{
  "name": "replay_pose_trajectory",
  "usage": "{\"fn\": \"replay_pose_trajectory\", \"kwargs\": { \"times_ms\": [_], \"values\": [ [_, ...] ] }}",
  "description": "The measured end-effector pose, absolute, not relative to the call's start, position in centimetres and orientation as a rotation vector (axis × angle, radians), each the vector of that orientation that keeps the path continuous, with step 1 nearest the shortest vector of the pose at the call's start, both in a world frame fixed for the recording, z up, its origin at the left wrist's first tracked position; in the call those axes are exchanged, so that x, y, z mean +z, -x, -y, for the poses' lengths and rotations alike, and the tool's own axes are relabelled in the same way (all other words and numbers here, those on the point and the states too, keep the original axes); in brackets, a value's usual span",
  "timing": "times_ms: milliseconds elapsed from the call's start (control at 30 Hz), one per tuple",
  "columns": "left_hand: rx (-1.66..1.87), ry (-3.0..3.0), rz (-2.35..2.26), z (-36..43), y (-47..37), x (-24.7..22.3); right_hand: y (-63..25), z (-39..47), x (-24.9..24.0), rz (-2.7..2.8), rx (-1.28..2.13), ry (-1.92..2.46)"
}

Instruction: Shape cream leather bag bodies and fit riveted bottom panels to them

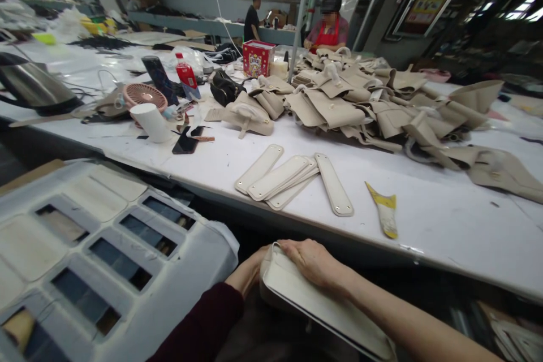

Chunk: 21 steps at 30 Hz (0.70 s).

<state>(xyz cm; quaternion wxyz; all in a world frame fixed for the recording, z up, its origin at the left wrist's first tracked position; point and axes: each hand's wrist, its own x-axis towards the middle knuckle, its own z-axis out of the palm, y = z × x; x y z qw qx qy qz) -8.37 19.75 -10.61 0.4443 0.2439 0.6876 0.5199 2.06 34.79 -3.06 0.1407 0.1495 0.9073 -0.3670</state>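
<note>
A cream leather bag (322, 302) rests at my lap, its long side with a dark edge line running to the lower right. My right hand (307, 260) lies over its top, fingers curled round the far end. At the left side of that same end, my left hand (253, 264) grips the bag; most of its fingers are hidden behind it. Beyond my hands, on the table, several cream leather strips (280, 178) with metal-rimmed end holes lie fanned out. A yellow-and-white tube (385, 210) lies to their right.
A white frame with rectangular openings (139, 220) stands at my left. Beige bag pieces (339, 102) are heaped across the table (432, 209). A white cup (151, 123), pink fan (144, 97), phone (187, 140) and red bottle (185, 74) stand or lie farther left. Two people work beyond.
</note>
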Motion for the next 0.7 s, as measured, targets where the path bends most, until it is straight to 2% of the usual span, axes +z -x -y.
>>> {"fn": "replay_pose_trajectory", "kwargs": {
  "times_ms": [267, 500, 700],
  "values": [
    [0.95, -0.668, -1.677, -23.6, 10.0, -9.7, -8.7, -38.3, -1.5, -2.417, -1.134, -0.476],
    [0.695, -0.969, -1.616, -25.9, 14.3, -4.1, -15.3, -41.3, -0.5, -2.228, -1.238, -0.555],
    [0.409, -1.178, -1.57, -27.2, 13.0, -1.4, -13.9, -40.2, -1.5, -2.269, -1.353, -0.531]
  ]
}}
